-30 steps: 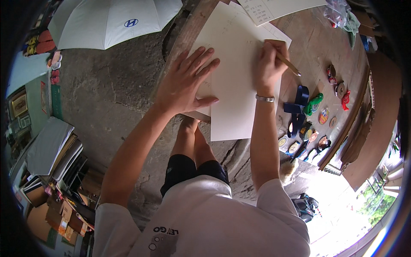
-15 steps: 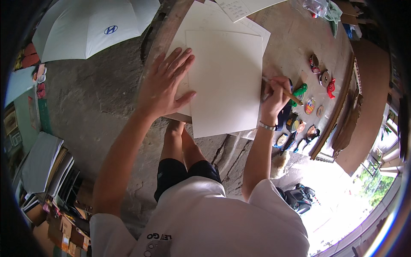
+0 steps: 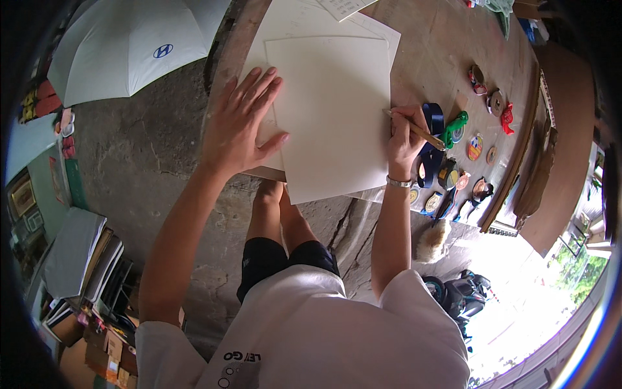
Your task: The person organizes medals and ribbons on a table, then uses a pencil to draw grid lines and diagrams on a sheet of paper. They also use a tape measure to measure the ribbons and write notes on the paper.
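A blank white sheet of paper point(image 3: 334, 123) lies on top of other pale sheets and overhangs the table's near edge. My left hand point(image 3: 243, 123) rests flat with fingers spread over its left side and the sheet beneath. At the right edge of the paper, my right hand point(image 3: 407, 137) is closed around a slim brown pencil point(image 3: 427, 137). The pencil's pale tip points left over the paper's edge, and its blunt end sticks out to the right. A band is on my right wrist.
Right of my right hand lie a dark blue ribbon point(image 3: 433, 117), a green ribbon point(image 3: 456, 129), a red ribbon point(image 3: 507, 118) and several round medals. A written sheet point(image 3: 341, 6) sits at the far edge. A white umbrella point(image 3: 133, 48) stands open at the far left, beside the table point(image 3: 431, 48).
My right hand with the pencil has shifted a little to the left, bringing the tip to the paper's edge. The whole view has also shifted slightly. My left hand stays flat on the paper.
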`<state>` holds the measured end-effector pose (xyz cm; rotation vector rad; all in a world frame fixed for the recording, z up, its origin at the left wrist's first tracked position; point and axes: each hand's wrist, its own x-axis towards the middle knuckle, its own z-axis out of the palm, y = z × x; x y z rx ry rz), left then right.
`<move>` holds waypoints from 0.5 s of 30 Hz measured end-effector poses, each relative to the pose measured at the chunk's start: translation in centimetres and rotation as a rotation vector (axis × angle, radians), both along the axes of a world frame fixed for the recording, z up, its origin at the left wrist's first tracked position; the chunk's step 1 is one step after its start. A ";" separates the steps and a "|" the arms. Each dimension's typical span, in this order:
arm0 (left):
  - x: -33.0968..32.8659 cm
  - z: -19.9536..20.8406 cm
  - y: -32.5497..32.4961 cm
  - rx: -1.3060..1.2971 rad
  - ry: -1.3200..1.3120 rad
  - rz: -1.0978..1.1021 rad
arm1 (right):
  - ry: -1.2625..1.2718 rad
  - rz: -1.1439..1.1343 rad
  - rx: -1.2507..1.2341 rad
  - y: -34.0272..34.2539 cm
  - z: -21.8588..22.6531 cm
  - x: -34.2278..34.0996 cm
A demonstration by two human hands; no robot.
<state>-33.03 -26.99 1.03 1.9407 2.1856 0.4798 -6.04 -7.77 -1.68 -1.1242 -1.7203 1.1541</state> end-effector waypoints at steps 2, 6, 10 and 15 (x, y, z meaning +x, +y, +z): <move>0.0 -0.1 -0.1 -0.006 -0.006 0.007 | 0.046 -0.026 -0.041 -0.2 0.6 -0.2; 0.0 0.0 0.0 -0.023 0.032 -0.008 | 0.019 -0.033 0.039 0.0 0.2 -0.3; -0.1 0.2 0.0 -0.034 0.048 -0.015 | 0.007 -0.030 0.031 -0.1 -0.1 0.1; 0.2 0.5 0.2 -0.054 0.057 -0.003 | 0.031 -0.078 0.090 0.1 -0.2 0.2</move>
